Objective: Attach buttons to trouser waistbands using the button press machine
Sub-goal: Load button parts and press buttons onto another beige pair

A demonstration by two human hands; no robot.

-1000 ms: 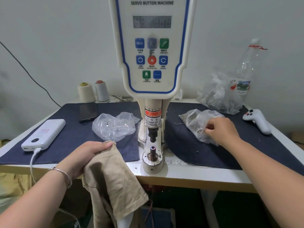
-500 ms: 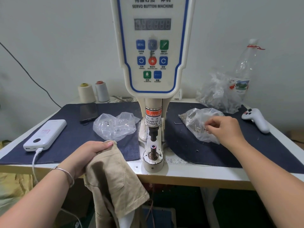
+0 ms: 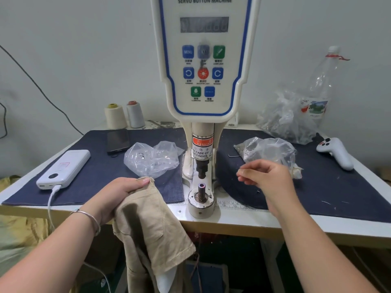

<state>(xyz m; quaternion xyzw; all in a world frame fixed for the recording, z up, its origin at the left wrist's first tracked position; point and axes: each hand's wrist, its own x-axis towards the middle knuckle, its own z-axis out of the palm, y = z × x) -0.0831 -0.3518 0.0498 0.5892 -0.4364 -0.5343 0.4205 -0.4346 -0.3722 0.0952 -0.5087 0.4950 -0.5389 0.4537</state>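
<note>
Trousers [image 3: 148, 225] hang over the worktop's [image 3: 243, 218] front edge, gripped by the left hand [image 3: 118, 195], no button visibly pressed, while the right hand [image 3: 268, 178], fingers pinched together on something too small to tell, hovers beside the press post [image 3: 201, 192].

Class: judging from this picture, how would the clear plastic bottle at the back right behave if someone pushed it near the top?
The bottle looks empty and see-through, so it is probably light. It stands tall and narrow, so it would likely tip rather than slide. The bag in front might stop it falling forward.
</note>
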